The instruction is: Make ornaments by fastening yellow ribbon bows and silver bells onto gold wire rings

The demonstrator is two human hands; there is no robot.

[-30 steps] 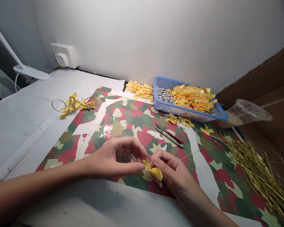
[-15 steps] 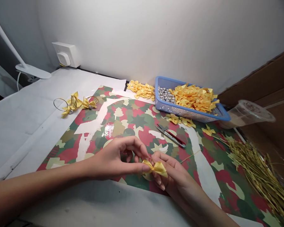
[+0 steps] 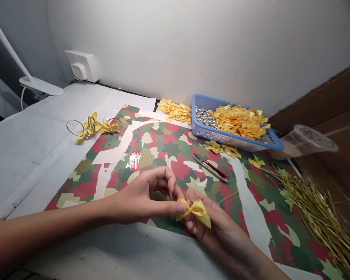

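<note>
A yellow satin ribbon bow (image 3: 195,210) is pinched at its centre between my left hand (image 3: 142,198) and my right hand (image 3: 212,233). My left thumb and forefinger hold it from the left, and my right fingers press beneath it. A thin gold strand (image 3: 230,197) runs from behind my right hand toward the right. Both hands rest just above the camouflage-patterned paper (image 3: 166,149). Red-handled thread snips (image 3: 210,168) lie on the paper, beyond my right hand and apart from it.
A blue plastic basket (image 3: 211,132) holds loose yellow bows and silver beads (image 3: 204,117). More bows lie in a heap (image 3: 175,111) beside it. Ring ornaments with bows (image 3: 95,126) lie far left. A bundle of gold strands (image 3: 317,217) and a plastic cup (image 3: 306,142) lie right.
The bow has shifted slightly right and turned, with its wings now spread wider and one tail pointing down. My right hand has rotated under it, and my left fingers have opened a little.
</note>
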